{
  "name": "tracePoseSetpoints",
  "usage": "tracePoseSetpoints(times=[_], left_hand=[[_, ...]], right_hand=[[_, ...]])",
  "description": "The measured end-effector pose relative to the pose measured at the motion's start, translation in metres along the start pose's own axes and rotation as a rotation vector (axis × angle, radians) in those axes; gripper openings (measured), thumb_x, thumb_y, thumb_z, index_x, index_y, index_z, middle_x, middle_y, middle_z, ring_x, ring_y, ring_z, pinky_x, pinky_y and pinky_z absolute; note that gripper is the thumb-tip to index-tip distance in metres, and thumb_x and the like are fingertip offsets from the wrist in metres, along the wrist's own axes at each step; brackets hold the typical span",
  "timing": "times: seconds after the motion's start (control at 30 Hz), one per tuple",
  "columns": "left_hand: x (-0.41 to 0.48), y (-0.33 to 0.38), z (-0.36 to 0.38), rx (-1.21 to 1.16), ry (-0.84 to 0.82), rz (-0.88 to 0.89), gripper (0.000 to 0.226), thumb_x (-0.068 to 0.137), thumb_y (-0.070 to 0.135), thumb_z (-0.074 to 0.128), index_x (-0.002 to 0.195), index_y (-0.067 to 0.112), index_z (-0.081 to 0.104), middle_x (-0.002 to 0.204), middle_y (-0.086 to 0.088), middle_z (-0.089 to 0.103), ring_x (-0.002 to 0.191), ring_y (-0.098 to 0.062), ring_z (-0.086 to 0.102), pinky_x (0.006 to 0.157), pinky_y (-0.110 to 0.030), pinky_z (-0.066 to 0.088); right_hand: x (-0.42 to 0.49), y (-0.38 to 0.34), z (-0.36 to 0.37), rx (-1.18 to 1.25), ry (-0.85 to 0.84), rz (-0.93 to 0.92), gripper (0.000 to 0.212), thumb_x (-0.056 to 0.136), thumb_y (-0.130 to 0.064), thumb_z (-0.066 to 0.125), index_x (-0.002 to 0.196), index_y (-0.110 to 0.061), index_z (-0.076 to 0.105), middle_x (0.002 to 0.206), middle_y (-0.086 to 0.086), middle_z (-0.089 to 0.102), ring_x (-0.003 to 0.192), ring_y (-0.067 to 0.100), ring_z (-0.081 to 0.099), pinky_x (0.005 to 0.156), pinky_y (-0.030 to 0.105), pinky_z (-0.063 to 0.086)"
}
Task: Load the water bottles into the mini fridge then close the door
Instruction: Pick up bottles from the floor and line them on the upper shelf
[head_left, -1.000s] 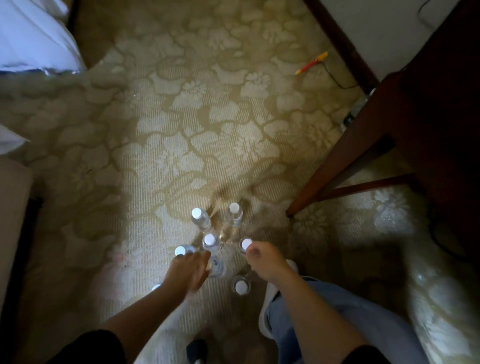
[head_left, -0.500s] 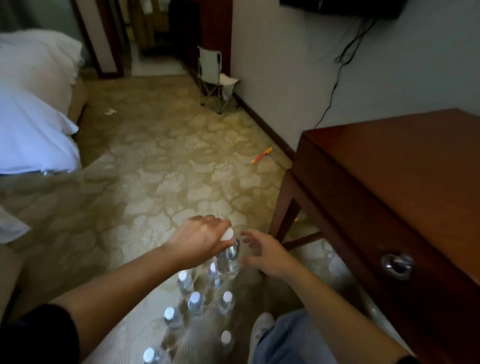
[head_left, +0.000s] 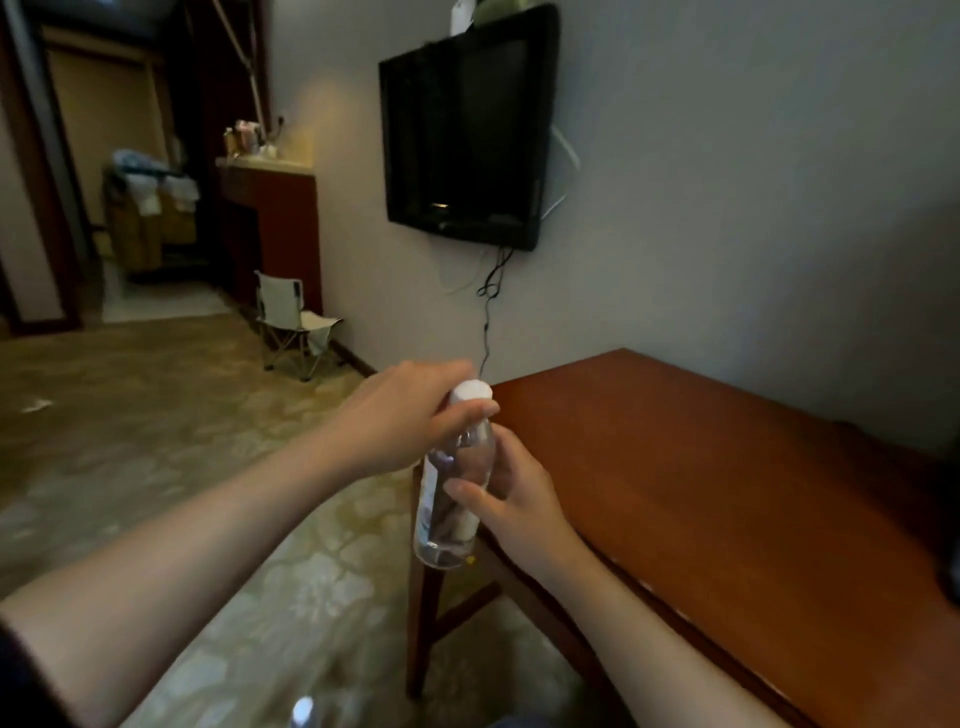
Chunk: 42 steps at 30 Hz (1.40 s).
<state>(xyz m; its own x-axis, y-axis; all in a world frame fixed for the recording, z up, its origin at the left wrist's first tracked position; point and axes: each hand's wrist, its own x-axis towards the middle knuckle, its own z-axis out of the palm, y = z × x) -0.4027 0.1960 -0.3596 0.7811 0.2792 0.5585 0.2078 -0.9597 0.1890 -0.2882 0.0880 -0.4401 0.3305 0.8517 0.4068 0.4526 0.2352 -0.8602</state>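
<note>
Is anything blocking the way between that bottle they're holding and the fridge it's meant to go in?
Cannot tell: no fridge shows in this view. The water bottle is held upright in both hands, left hand at the neck, right hand on the body, beside the wooden table.

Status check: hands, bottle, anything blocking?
Left hand grips water bottle at the neck, right hand on its body. Bottle upright, lifted beside wooden table. Fridge not in view.
</note>
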Motion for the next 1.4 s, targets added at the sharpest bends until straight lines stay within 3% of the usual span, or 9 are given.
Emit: tracePoseSetpoints(times=[0.17, 0.37, 0.63, 0.77, 0.9, 1.0, 1.13, 1.27, 1.4], left_hand=[[0.035, 0.053, -0.003, -0.290, 0.107, 0.079, 0.036, 0.079, 0.064, 0.042, 0.084, 0.031, 0.056, 0.075, 0.008, 0.053, 0.071, -0.002, 0.050, 0.061, -0.012, 0.034], [0.070, 0.119, 0.023, -0.736, -0.011, 0.141, 0.036, 0.080, 0.048, 0.051, 0.114, 0.036, 0.051, 0.110, -0.002, 0.056, 0.092, 0.000, 0.057, 0.078, -0.002, 0.039], [0.117, 0.209, 0.061, -0.992, -0.179, 0.251, 0.069, 0.088, 0.017, 0.062, 0.131, 0.055, 0.024, 0.122, 0.013, 0.048, 0.114, -0.003, 0.055, 0.096, -0.026, 0.049], [0.147, 0.264, 0.082, -1.057, -0.088, 0.309, 0.078, 0.086, 0.011, 0.064, 0.129, 0.060, 0.021, 0.128, 0.010, 0.045, 0.120, -0.004, 0.050, 0.096, -0.038, 0.051], [0.179, 0.323, 0.101, -1.144, 0.024, 0.305, 0.078, 0.077, 0.025, 0.063, 0.128, 0.068, 0.022, 0.135, 0.001, 0.047, 0.124, -0.013, 0.050, 0.101, -0.044, 0.047], [0.206, 0.363, 0.114, -1.198, 0.047, 0.288, 0.074, 0.075, 0.025, 0.059, 0.128, 0.065, 0.027, 0.129, -0.003, 0.051, 0.120, -0.016, 0.054, 0.099, -0.045, 0.048], [0.236, 0.411, 0.133, -1.227, 0.031, 0.273, 0.075, 0.086, 0.009, 0.060, 0.144, 0.041, 0.027, 0.128, -0.005, 0.052, 0.116, -0.019, 0.056, 0.094, -0.042, 0.052], [0.261, 0.451, 0.147, -1.238, -0.006, 0.263, 0.068, 0.092, 0.011, 0.055, 0.148, 0.033, 0.023, 0.144, -0.002, 0.044, 0.127, -0.016, 0.048, 0.104, -0.039, 0.045], [0.279, 0.481, 0.163, -1.228, -0.087, 0.261, 0.066, 0.097, 0.018, 0.047, 0.148, 0.037, 0.011, 0.157, 0.006, 0.021, 0.141, -0.016, 0.029, 0.111, -0.032, 0.034]], right_hand=[[-0.024, -0.039, -0.064, -0.146, 0.145, -0.075, 0.044, 0.074, -0.037, 0.070, 0.116, -0.036, 0.057, 0.107, -0.016, 0.068, 0.102, 0.006, 0.065, 0.092, 0.040, 0.052], [-0.053, -0.068, -0.145, -0.199, 0.374, -0.119, 0.045, 0.076, -0.041, 0.069, 0.117, -0.024, 0.061, 0.109, -0.008, 0.071, 0.103, 0.007, 0.066, 0.094, 0.038, 0.052], [-0.077, -0.104, -0.252, -0.230, 0.625, -0.109, 0.024, 0.086, -0.014, 0.067, 0.110, -0.012, 0.064, 0.100, 0.001, 0.073, 0.091, 0.007, 0.068, 0.081, 0.022, 0.051], [-0.090, -0.130, -0.300, -0.244, 0.747, -0.068, 0.024, 0.086, -0.016, 0.067, 0.108, -0.008, 0.063, 0.100, 0.006, 0.072, 0.090, 0.012, 0.069, 0.080, 0.029, 0.054], [-0.102, -0.154, -0.349, -0.416, 0.844, -0.003, 0.027, 0.084, -0.026, 0.069, 0.108, -0.016, 0.063, 0.097, 0.002, 0.071, 0.091, 0.018, 0.069, 0.086, 0.042, 0.056], [-0.110, -0.165, -0.389, -0.565, 0.919, 0.027, 0.026, 0.081, -0.034, 0.070, 0.103, -0.020, 0.064, 0.094, -0.004, 0.071, 0.092, 0.015, 0.067, 0.089, 0.046, 0.053], [-0.117, -0.167, -0.437, -0.712, 0.989, 0.081, 0.039, 0.077, -0.044, 0.069, 0.108, -0.021, 0.063, 0.101, -0.005, 0.071, 0.098, 0.017, 0.065, 0.091, 0.047, 0.051], [-0.121, -0.160, -0.480, -0.820, 1.063, 0.131, 0.037, 0.080, -0.040, 0.069, 0.110, -0.021, 0.060, 0.105, -0.002, 0.070, 0.104, 0.022, 0.063, 0.094, 0.048, 0.048], [-0.124, -0.149, -0.513, -0.847, 1.114, 0.163, 0.038, 0.083, -0.039, 0.067, 0.114, -0.019, 0.057, 0.110, 0.000, 0.068, 0.107, 0.023, 0.062, 0.095, 0.047, 0.047]])
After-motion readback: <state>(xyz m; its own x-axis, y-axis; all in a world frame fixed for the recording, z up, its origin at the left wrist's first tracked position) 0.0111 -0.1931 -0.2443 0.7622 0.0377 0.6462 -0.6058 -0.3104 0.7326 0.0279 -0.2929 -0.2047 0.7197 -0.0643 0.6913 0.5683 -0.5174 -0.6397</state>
